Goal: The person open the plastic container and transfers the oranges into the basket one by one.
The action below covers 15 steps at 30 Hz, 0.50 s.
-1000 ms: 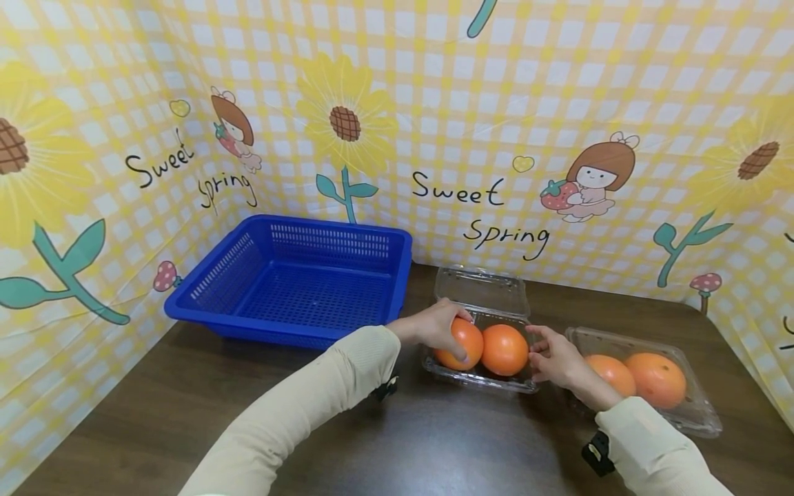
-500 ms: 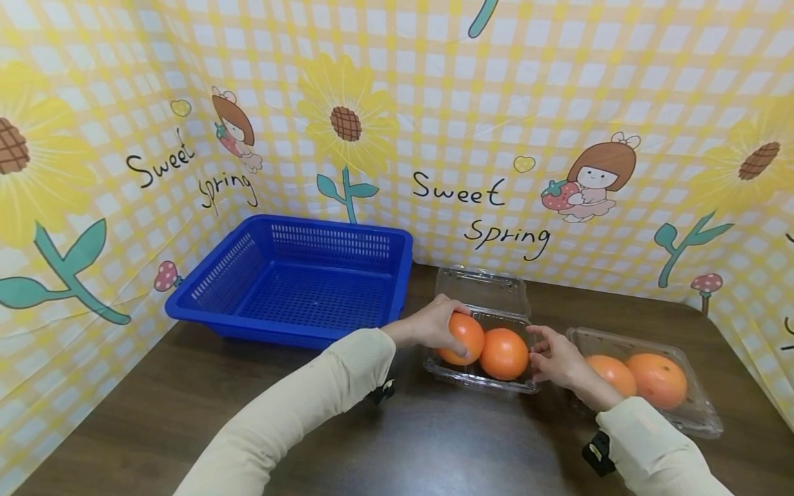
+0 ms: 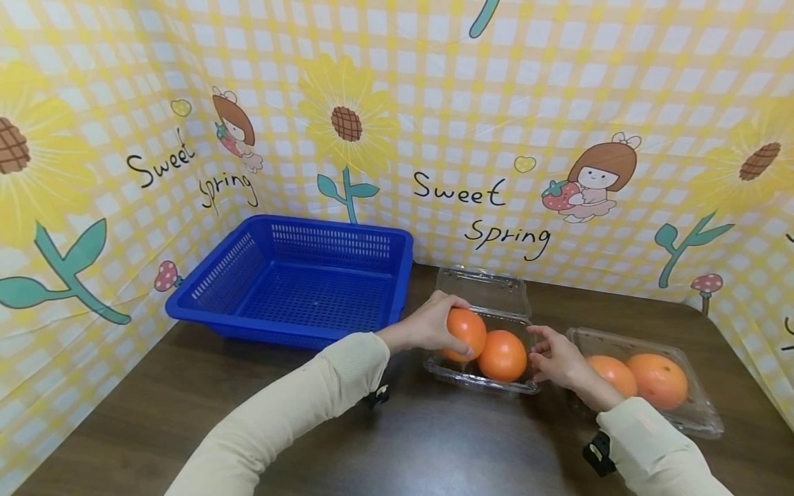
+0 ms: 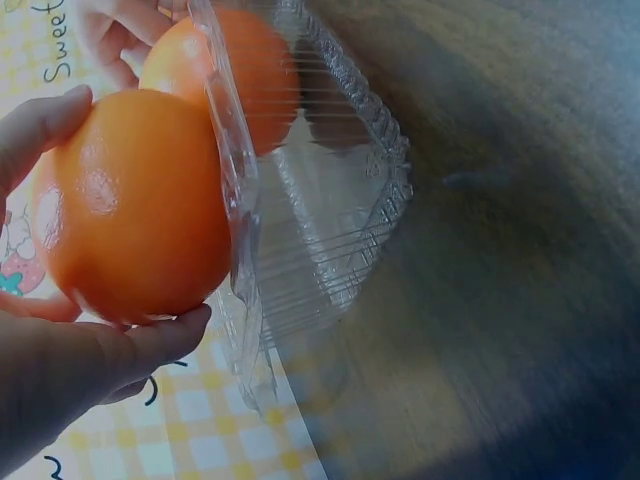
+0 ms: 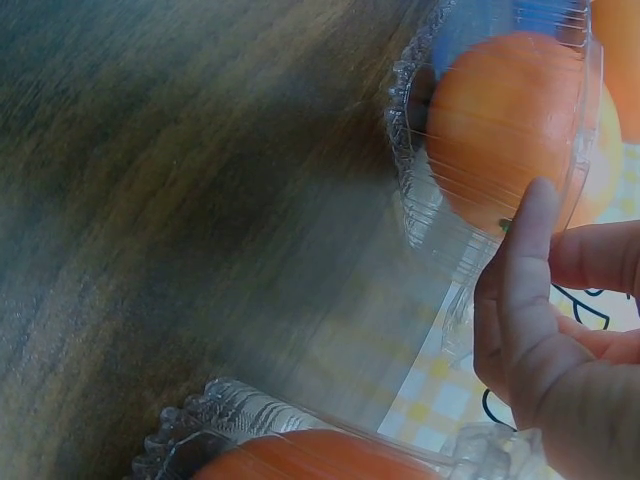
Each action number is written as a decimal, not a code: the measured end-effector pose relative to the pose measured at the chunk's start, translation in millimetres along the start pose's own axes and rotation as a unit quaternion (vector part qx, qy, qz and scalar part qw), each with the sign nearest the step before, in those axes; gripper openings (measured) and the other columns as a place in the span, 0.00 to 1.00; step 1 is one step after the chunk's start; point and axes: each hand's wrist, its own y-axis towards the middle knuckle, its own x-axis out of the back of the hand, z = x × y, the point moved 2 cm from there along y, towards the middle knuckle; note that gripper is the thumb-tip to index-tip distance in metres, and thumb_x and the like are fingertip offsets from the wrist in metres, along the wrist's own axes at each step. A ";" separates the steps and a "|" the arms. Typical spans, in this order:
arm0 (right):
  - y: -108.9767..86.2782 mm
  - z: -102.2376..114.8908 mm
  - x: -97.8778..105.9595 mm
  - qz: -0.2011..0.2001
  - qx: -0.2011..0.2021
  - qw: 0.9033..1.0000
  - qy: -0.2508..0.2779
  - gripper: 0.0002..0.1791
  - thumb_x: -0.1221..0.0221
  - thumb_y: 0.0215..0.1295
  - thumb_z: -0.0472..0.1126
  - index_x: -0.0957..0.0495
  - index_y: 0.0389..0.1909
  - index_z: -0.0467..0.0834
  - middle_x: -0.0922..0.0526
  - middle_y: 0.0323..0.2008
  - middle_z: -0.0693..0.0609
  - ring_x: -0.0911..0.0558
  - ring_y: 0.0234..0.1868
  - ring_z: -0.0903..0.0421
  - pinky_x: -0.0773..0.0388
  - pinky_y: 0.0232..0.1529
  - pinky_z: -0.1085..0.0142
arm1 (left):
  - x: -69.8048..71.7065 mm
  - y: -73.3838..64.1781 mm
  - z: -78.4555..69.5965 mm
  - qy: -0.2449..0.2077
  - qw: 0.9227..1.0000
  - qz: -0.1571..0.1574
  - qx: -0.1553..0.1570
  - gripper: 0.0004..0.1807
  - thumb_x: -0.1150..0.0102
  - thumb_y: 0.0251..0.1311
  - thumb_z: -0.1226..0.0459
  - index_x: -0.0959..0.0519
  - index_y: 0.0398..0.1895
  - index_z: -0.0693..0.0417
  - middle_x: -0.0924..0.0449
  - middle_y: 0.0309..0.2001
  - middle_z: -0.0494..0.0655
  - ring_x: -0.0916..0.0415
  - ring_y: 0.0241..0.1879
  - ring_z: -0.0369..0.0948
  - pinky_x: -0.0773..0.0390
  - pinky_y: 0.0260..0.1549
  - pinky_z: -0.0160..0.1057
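Observation:
My left hand (image 3: 431, 324) holds an orange (image 3: 466, 334) with its fingers and thumb spread around it. In the left wrist view that orange (image 4: 135, 205) sits raised at the rim of a clear plastic clamshell box (image 3: 484, 380). A second orange (image 3: 502, 355) lies inside the box, to the right of the held one. My right hand (image 3: 561, 362) grips the box's right edge, with fingers on either side of the wall in the right wrist view. Behind the box its hinged lid (image 3: 484, 289) lies folded back.
A blue perforated basket (image 3: 322, 337) stands at the left, against the checked cloth backdrop (image 3: 471, 103). Another clear clamshell box (image 3: 701, 420), at the right, holds two oranges (image 3: 656, 381), partly behind my right forearm. Everything stands on a dark wooden table (image 3: 434, 441).
My left hand has lifted its orange slightly, up from the box. The second orange has shifted a little toward the front. My right hand has stayed at the box's edge.

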 end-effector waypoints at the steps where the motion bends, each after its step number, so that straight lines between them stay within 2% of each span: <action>1: 0.0 -0.1 0.0 -0.001 0.000 1.000 0.000 0.26 0.52 0.55 0.22 0.45 0.57 0.25 0.29 0.31 0.38 0.25 0.25 0.53 0.23 0.22 0.62 | 0.4 -0.9 -0.5 -0.001 1.000 -0.001 -0.004 0.38 0.27 0.32 0.59 0.30 0.52 0.57 0.37 0.47 0.52 0.35 0.45 0.43 0.31 0.43 0.37; 9: 0.1 -0.1 1.2 0.010 0.005 1.000 0.000 0.26 0.52 0.57 0.23 0.45 0.57 0.25 0.29 0.33 0.36 0.24 0.26 0.52 0.22 0.23 0.62 | 4.1 -10.4 -3.7 -0.005 0.999 -0.004 -0.034 0.37 0.28 0.33 0.58 0.31 0.52 0.57 0.37 0.48 0.50 0.35 0.45 0.42 0.31 0.42 0.37; 15: 0.2 -0.1 2.7 0.014 0.008 1.000 -0.001 0.26 0.51 0.57 0.23 0.46 0.57 0.24 0.29 0.34 0.35 0.24 0.27 0.50 0.22 0.23 0.61 | 12.0 -17.3 -9.2 -0.013 0.998 -0.011 -0.055 0.37 0.28 0.33 0.58 0.31 0.52 0.55 0.37 0.49 0.49 0.36 0.46 0.41 0.31 0.42 0.38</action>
